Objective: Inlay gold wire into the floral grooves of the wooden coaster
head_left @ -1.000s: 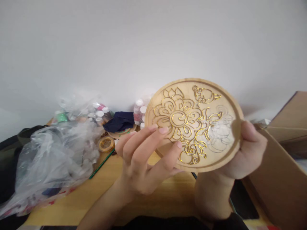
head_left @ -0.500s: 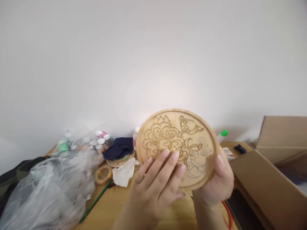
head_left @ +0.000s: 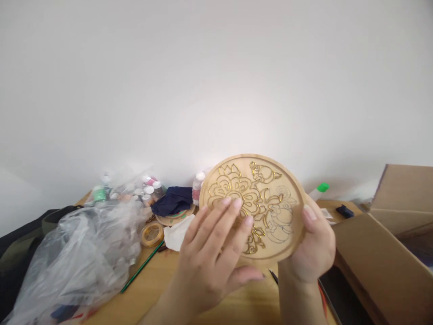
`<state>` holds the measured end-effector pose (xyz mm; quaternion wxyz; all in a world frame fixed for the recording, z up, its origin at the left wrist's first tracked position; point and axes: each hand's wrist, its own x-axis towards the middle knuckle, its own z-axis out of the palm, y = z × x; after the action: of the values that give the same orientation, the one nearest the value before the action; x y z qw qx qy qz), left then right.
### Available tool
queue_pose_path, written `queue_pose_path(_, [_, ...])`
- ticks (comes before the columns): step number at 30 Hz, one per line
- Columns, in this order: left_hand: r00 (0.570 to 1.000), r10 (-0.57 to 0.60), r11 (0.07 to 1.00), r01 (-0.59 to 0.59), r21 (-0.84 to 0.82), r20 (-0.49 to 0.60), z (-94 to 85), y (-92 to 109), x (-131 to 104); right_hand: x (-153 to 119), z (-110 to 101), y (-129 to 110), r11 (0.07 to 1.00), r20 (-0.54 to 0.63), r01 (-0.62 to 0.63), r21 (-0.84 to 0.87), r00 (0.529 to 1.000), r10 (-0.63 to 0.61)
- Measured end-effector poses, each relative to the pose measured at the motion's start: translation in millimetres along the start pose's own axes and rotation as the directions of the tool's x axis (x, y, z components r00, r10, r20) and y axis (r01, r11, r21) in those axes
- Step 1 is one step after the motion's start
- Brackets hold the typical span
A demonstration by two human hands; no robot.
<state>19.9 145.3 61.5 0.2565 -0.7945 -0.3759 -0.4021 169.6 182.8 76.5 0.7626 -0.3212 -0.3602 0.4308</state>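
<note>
A round wooden plate (head_left: 252,159) is held up, tilted toward me, above the table. Gold wire outlines of flowers and leaves cover most of its face, and a pencil drawing without wire shows at its right. My right hand (head_left: 314,243) grips the plate's right edge, thumb on the front and the other fingers hidden behind. Over the lower left of the plate lies my left hand (head_left: 213,253), fingers outstretched and apart, fingertips on or just above the wire pattern. Nothing is visible in that hand.
On the left are a clear plastic bag (head_left: 84,253), small jars (head_left: 149,194), dark blue cloth (head_left: 172,201), a roll of gold wire (head_left: 152,234), white paper (head_left: 174,234) and a green pencil (head_left: 142,266). A cardboard box (head_left: 379,262) and a green-capped bottle (head_left: 321,189) stand right.
My left hand has slid left and slightly up across the plate, uncovering gold wire at the lower middle. My right hand still holds the plate. The view has shifted slightly.
</note>
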Motion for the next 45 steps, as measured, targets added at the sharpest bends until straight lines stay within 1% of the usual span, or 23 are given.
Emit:
queue_pose_path(2, [0.997, -0.074, 0.997, 0.074, 0.007, -0.038, -2.6, -5.1, -2.3, 6.4, -1.5, 1.1, 0.997, 0.04, -0.079, -0.002, 0.996, 0.079])
queue_pose_path(4, [0.989, -0.122, 0.992, 0.123, -0.003, -0.086, -5.1, -9.9, -4.6, 13.6, -3.0, 3.0, 0.98, 0.095, -0.199, 0.019, 0.976, 0.196])
queue_pose_path(6, [0.985, -0.138, 0.99, 0.137, -0.022, -0.104, -7.3, -13.5, -6.1, 19.9, -3.8, 4.6, 0.941, 0.175, -0.336, 0.035, 0.929, 0.326])
queue_pose_path(8, [0.984, -0.144, 0.989, 0.139, -0.056, -0.102, -9.0, -15.0, -6.4, 24.3, -3.6, 5.1, 0.896, 0.264, -0.444, 0.015, 0.866, 0.425])
queue_pose_path(9, [0.983, -0.148, 0.987, 0.141, -0.074, -0.106, -9.7, -15.0, -6.0, 25.9, -3.2, 4.7, 0.88, 0.302, -0.475, -0.004, 0.838, 0.454])
queue_pose_path(11, [0.981, -0.156, 0.984, 0.144, -0.105, -0.118, -11.0, -14.2, -4.7, 27.8, -2.2, 2.6, 0.862, 0.347, -0.505, -0.038, 0.803, 0.485])
queue_pose_path(14, [0.981, -0.153, 0.983, 0.138, -0.125, -0.119, -13.2, -13.0, -2.5, 29.5, -1.4, -2.1, 0.829, 0.377, -0.554, -0.079, 0.753, 0.539])
queue_pose_path(16, [0.984, -0.133, 0.984, 0.118, -0.135, -0.114, -15.3, -13.4, -1.6, 30.8, -2.0, -3.9, 0.774, 0.387, -0.627, -0.092, 0.693, 0.608])
queue_pose_path(18, [0.988, -0.119, 0.983, 0.104, -0.149, -0.101, -17.6, -14.6, -1.4, 32.3, -3.3, -3.5, 0.696, 0.356, -0.713, -0.085, 0.631, 0.689])
queue_pose_path(19, [0.989, -0.117, 0.982, 0.102, -0.156, -0.09, -18.8, -15.3, -1.5, 33.0, -4.1, -2.4, 0.659, 0.321, -0.748, -0.076, 0.608, 0.726])
queue_pose_path(20, [0.99, -0.12, 0.981, 0.106, -0.163, -0.079, -20.0, -16.0, -1.7, 33.6, -4.9, -1.0, 0.635, 0.279, -0.77, -0.068, 0.596, 0.753])
queue_pose_path(22, [0.989, -0.133, 0.978, 0.12, -0.169, -0.066, -22.2, -17.2, -2.2, 34.6, -6.6, 2.5, 0.633, 0.218, -0.77, -0.08, 0.606, 0.765])
queue_pose_path(23, [0.988, -0.138, 0.977, 0.126, -0.172, -0.063, -23.0, -17.6, -2.4, 34.8, -7.4, 4.2, 0.65, 0.214, -0.752, -0.104, 0.622, 0.753])
queue_pose_path(27, [0.985, -0.16, 0.97, 0.146, -0.192, -0.064, -24.4, -17.9, -2.9, 34.1, -9.7, 7.6, 0.72, 0.273, -0.665, -0.197, 0.669, 0.692])
queue_pose_path(28, [0.984, -0.165, 0.969, 0.15, -0.195, -0.066, -24.2, -17.7, -3.0, 33.4, -9.4, 7.3, 0.729, 0.275, -0.654, -0.199, 0.677, 0.683])
queue_pose_path(30, [0.982, -0.176, 0.967, 0.158, -0.198, -0.075, -23.5, -17.1, -3.2, 31.5, -6.9, 5.2, 0.732, 0.244, -0.656, -0.186, 0.691, 0.681])
queue_pose_path(32, [0.979, -0.182, 0.966, 0.161, -0.201, -0.09, -22.8, -16.5, -3.6, 29.7, -2.3, 1.8, 0.708, 0.175, -0.686, -0.169, 0.686, 0.707])
queue_pose_path(34, [0.977, -0.182, 0.967, 0.158, -0.201, -0.107, -22.5, -16.2, -4.1, 28.7, 2.5, -1.7, 0.67, 0.094, -0.725, -0.156, 0.665, 0.741])
queue_pose_path(36, [0.978, -0.175, 0.969, 0.151, -0.197, -0.113, -22.8, -16.0, -4.4, 28.6, 5.5, -3.7, 0.648, 0.055, -0.747, -0.15, 0.648, 0.76])
queue_pose_path(38, [0.977, -0.178, 0.969, 0.154, -0.194, -0.114, -23.4, -16.0, -4.4, 28.6, 5.6, -3.7, 0.647, 0.066, -0.748, -0.15, 0.645, 0.761])
queue_pose_path(43, [0.974, -0.192, 0.967, 0.167, -0.192, -0.121, -23.7, -15.3, -3.4, 27.7, -0.7, 0.6, 0.686, 0.159, -0.713, -0.142, 0.668, 0.727])
queue_pose_path(45, [0.971, -0.202, 0.964, 0.175, -0.202, -0.126, -23.6, -15.0, -3.3, 27.4, -2.5, 2.1, 0.686, 0.185, -0.713, -0.147, 0.661, 0.727])
